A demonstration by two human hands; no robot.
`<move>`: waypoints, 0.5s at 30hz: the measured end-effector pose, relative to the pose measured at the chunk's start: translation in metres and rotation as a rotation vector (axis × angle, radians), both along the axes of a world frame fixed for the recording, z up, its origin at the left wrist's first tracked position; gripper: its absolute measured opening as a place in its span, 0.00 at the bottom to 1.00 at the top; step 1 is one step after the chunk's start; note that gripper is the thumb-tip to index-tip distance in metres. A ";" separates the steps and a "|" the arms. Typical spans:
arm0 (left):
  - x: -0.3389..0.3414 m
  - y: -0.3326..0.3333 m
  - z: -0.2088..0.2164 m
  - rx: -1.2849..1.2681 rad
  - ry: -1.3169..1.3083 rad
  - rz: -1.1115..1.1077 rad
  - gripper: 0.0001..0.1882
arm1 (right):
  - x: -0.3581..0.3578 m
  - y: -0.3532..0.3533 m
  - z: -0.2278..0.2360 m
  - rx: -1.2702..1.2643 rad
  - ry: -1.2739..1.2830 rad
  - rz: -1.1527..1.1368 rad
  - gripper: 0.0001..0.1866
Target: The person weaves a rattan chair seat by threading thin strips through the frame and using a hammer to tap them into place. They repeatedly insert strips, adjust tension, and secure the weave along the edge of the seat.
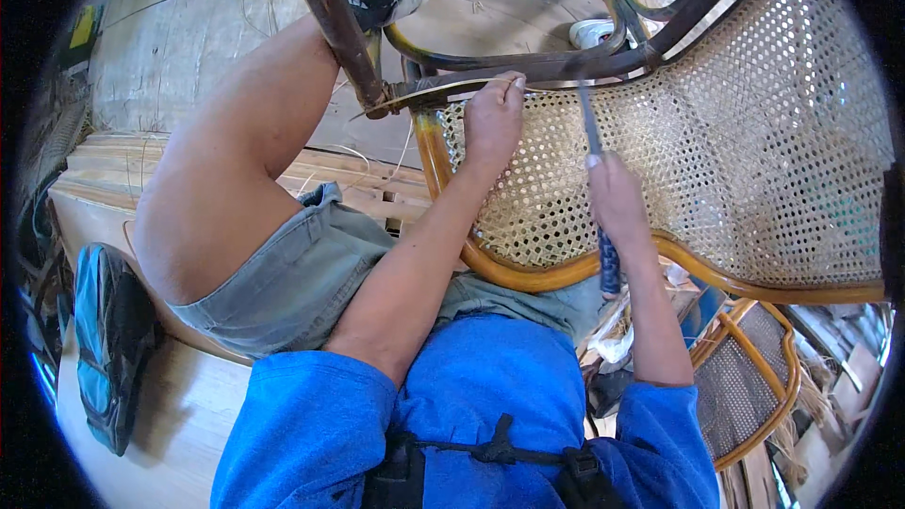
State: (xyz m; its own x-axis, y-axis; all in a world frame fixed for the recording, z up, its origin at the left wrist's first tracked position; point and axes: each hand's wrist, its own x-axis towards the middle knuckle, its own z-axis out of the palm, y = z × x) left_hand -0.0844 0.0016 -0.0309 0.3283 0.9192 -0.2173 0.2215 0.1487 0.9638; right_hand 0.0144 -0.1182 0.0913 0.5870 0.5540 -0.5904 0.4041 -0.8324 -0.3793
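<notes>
Now | right grip point(618, 200): hammer point(592, 130) | left grip point(494, 123): strip point(434, 90) | teal bag point(98, 349): contents hidden

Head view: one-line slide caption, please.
Left grip on a thin strip at the woven chair; right grip on a hammer.

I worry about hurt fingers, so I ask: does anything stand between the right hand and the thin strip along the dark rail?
Only the tool in the right hand, visibly: it reaches up toward the thin strip and dark rail, its far end blurred. The left hand is off to the left, not between.
</notes>
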 end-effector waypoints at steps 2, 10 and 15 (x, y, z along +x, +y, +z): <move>0.003 -0.001 0.000 -0.031 -0.013 -0.001 0.14 | 0.007 -0.008 -0.008 -0.019 0.089 -0.072 0.19; -0.003 -0.001 0.010 -0.157 0.334 -0.289 0.14 | 0.009 -0.012 0.011 0.130 -0.006 -0.216 0.15; -0.003 -0.035 0.042 0.224 0.555 -0.524 0.13 | 0.028 -0.010 0.004 -0.115 -0.092 0.054 0.16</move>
